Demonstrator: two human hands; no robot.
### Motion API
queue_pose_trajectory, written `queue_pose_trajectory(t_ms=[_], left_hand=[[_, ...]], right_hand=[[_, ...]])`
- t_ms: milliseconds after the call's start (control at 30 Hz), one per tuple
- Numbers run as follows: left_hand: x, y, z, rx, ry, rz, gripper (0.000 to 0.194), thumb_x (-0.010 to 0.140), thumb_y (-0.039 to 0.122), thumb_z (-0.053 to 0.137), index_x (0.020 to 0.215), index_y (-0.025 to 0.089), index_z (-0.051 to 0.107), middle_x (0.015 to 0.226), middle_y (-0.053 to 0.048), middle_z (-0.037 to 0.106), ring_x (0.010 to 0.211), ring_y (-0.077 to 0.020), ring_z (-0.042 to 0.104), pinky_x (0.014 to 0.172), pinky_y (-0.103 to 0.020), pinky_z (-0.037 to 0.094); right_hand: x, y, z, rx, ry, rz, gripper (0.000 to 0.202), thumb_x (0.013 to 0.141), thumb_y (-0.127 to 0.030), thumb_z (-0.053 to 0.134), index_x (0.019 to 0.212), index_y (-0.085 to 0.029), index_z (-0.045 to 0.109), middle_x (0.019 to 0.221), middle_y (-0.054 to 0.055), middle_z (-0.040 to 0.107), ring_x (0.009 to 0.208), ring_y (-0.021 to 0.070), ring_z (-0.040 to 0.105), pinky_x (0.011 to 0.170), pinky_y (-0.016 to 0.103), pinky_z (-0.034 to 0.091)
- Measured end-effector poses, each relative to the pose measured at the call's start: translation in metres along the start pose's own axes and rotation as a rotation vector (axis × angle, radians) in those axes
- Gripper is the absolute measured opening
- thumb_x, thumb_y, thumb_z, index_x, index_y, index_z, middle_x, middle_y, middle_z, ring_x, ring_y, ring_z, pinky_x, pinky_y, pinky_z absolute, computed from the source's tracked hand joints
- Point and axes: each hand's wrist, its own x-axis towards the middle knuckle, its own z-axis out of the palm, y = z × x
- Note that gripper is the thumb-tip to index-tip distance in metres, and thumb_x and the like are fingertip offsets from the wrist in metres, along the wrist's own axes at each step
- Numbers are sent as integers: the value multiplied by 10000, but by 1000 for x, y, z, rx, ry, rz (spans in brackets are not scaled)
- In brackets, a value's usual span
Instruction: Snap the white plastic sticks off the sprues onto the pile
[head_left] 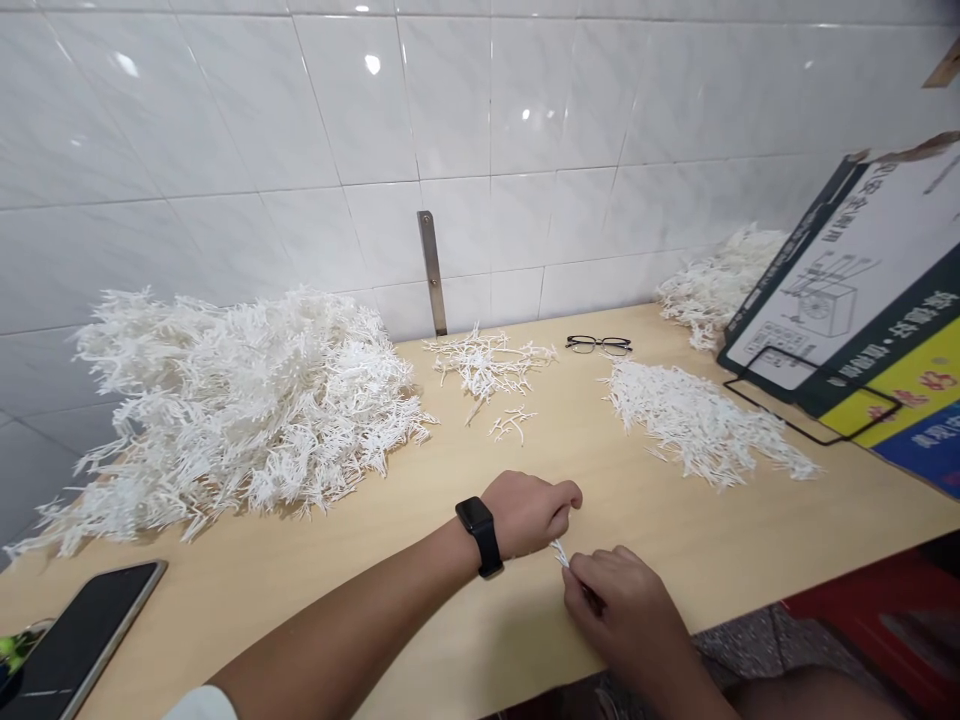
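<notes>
My left hand [529, 512], with a black watch on its wrist, is closed near the front of the table, its fingers curled over one end of a small white branched piece [559, 552]. My right hand [626, 605] pinches the lower end of that piece between thumb and finger. Beyond the hands lie a few loose white branched pieces [512, 424] and a small heap of them [487, 362]. A large white pile [262, 400] fills the left side. To the right is a flatter pile of short white pieces [690, 418].
Black-framed glasses [598, 345] lie near the tiled wall. A phone [82, 640] rests at the front left. At the right stands a printed box [840, 290] with a black wire frame [814, 435] before it and another white pile [724, 280] behind. A red stool [877, 620] is below.
</notes>
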Motion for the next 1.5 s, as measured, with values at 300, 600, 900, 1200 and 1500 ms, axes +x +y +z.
queue_pose_trajectory(t_ms=[300, 600, 900, 1200, 1500], left_hand=[[2, -7, 2, -4, 30, -2, 287, 906, 235, 364, 1078, 285, 588, 761, 5, 705, 666, -176, 598, 604, -257, 364], [0, -8, 4, -98, 59, -23, 291, 926, 250, 345, 1059, 271, 603, 801, 4, 710, 686, -170, 608, 643, -255, 389], [-1, -10, -5, -366, 120, -65, 306, 947, 340, 366, 1062, 231, 628, 763, -9, 679, 687, -153, 588, 620, -244, 372], [-3, -11, -7, -767, 44, 12, 347, 926, 375, 445, 1162, 175, 602, 679, -1, 613, 600, -118, 537, 598, -224, 385], [4, 7, -3, -688, 129, -129, 318, 915, 340, 413, 1091, 189, 629, 757, -13, 654, 659, -130, 539, 602, -221, 384]], right_hand=[[-17, -15, -16, 380, -37, -35, 328, 913, -178, 436, 589, -191, 386, 534, -26, 475, 525, 98, 472, 536, 207, 359], [-4, 65, -37, -66, -21, 597, 348, 925, -415, 421, 1039, -199, 668, 800, 91, 704, 636, 226, 615, 543, 286, 413], [-4, 35, -19, 117, 36, 539, 326, 924, -451, 435, 887, -213, 655, 716, 47, 666, 628, 193, 613, 565, 264, 433], [8, 6, -3, 85, -33, 402, 349, 918, -437, 507, 652, -212, 495, 531, -19, 520, 511, 144, 498, 546, 254, 321], [1, 3, 3, 47, 27, 285, 331, 977, -284, 420, 665, -205, 496, 611, 16, 574, 595, 160, 517, 619, 276, 303]])
